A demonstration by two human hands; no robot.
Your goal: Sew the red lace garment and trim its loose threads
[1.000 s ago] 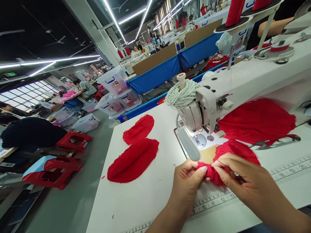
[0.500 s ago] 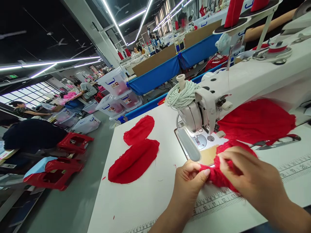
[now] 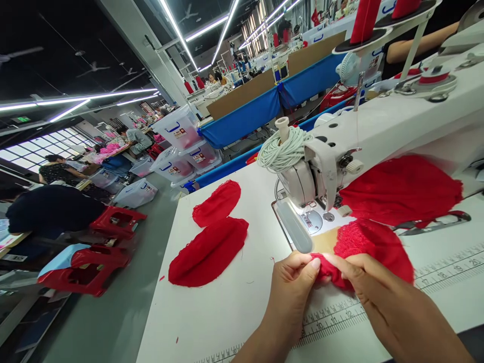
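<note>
A red lace-edged fabric piece point(image 3: 381, 247) lies at the front of the sewing machine point(image 3: 302, 176). Its near left edge is pinched by my left hand point(image 3: 291, 287), thumb against forefinger. My right hand point(image 3: 381, 297) grips the same edge just beside it, with the thumb and fingers almost touching the left thumb. The fabric between the hands is bunched, and part of it is hidden under the right fingers. Behind it, more red fabric point(image 3: 401, 191) rests under the machine arm. Scissors point(image 3: 438, 222) lie partly beneath that pile.
Two red fabric pieces, a smaller one point(image 3: 217, 202) and a larger one point(image 3: 207, 254), lie on the white table to the left. A ruler strip point(image 3: 333, 320) runs along the front. Beyond are clear plastic bins point(image 3: 176, 128), red stools point(image 3: 98, 267) and people at other stations.
My right hand has moved left and down onto the fabric edge beside my left hand. The fabric's right part now lies spread out and uncovered. My left hand has stayed almost in place.
</note>
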